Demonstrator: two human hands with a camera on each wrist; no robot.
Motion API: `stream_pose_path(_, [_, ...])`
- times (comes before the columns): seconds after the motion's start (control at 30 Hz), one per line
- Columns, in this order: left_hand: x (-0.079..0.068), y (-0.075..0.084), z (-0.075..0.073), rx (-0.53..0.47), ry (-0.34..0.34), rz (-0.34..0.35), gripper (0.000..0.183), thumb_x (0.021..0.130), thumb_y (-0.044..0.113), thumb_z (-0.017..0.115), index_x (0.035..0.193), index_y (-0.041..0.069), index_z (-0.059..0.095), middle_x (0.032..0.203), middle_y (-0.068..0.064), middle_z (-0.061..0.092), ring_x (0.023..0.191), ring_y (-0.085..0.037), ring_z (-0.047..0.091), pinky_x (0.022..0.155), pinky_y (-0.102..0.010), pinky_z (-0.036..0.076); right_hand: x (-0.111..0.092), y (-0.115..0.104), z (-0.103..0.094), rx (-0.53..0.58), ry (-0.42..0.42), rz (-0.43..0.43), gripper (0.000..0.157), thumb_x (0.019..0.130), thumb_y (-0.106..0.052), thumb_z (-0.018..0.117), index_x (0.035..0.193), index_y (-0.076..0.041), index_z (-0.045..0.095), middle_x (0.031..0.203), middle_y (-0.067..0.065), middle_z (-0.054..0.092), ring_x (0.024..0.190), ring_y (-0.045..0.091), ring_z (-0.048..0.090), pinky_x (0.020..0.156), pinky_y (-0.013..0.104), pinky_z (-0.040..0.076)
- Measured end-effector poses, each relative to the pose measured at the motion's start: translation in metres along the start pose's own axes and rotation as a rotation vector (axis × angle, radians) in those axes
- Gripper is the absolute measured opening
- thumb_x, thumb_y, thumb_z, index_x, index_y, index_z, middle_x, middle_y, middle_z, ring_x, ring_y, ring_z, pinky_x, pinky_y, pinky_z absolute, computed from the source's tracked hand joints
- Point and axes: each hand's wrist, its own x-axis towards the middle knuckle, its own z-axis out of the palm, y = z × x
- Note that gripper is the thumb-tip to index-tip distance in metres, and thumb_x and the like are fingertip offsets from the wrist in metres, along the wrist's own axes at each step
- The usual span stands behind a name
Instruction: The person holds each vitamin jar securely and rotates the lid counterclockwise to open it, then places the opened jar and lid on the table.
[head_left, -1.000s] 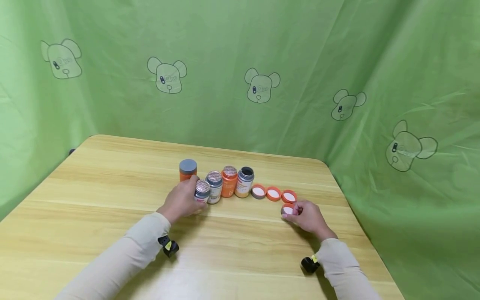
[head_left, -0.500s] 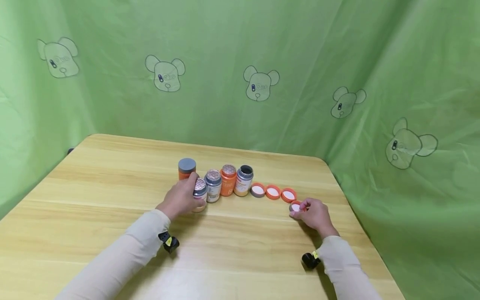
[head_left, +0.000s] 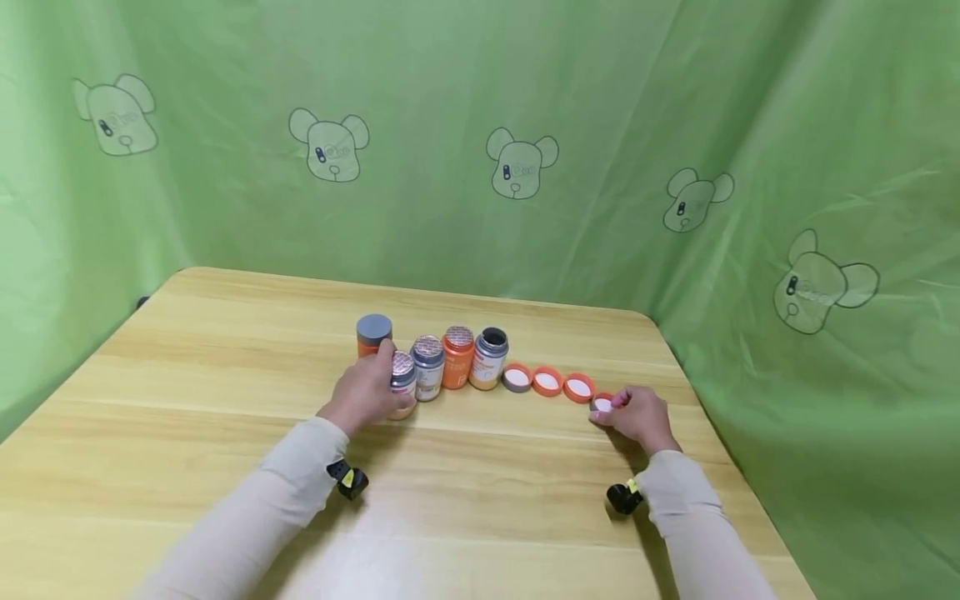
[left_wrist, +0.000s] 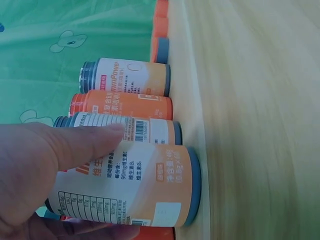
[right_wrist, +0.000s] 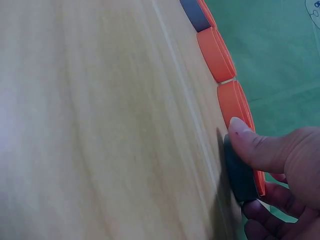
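Note:
My left hand (head_left: pixel 362 393) grips an uncapped bottle (left_wrist: pixel 145 185) with a white and peach label, its top covered by a foil seal. Thumb and fingers wrap the bottle's sides as it stands upright on the table. On the right, my right hand (head_left: pixel 645 415) pinches a grey and orange cap (right_wrist: pixel 242 172) between thumb and fingers. That cap lies white liner up at the right end of a row of caps. Two orange caps (head_left: pixel 578 387) and another grey and orange cap (head_left: pixel 517 378) make up the rest of the row.
Beside the held bottle stand a foil-sealed grey-necked bottle (head_left: pixel 428 368), a foil-sealed orange bottle (head_left: pixel 458 358) and an open-mouthed bottle (head_left: pixel 489 360). An orange bottle with a grey lid (head_left: pixel 374 331) is behind my left hand. Green curtains (head_left: pixel 420 233) surround the wooden table (head_left: pixel 480 492).
My right hand has slid the grey and orange cap rightward and slightly away, from in front of the row to its right end. My left hand stays on its bottle.

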Motion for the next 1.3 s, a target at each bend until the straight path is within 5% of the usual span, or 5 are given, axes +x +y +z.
stream_pose_path(0.63, [0.009,0.006,-0.001,-0.045,-0.013,-0.053,0.076,0.073,0.028,0.086,0.126,0.005,0.036,0.102,-0.023,0.063,0.089,-0.039,0.064,0.074,-0.048,0.052,0.026,-0.012,-0.007,0.010,0.050,0.059,0.042,0.072,-0.029,0.087,0.081,-0.005,0.054,0.081,0.009,0.052,0.083,0.029,0.047,0.067,0.036,0.037])
stream_pose_path(1.3, [0.014,-0.001,-0.002,-0.061,-0.011,-0.093,0.076,0.074,0.028,0.086,0.126,0.004,0.036,0.101,-0.023,0.065,0.087,-0.040,0.065,0.069,-0.047,0.052,0.036,-0.008,0.005,0.081,0.039,0.107,0.064,0.078,-0.028,0.083,0.124,0.004,0.052,0.118,0.024,0.055,0.108,0.037,0.050,0.092,0.049,0.040])
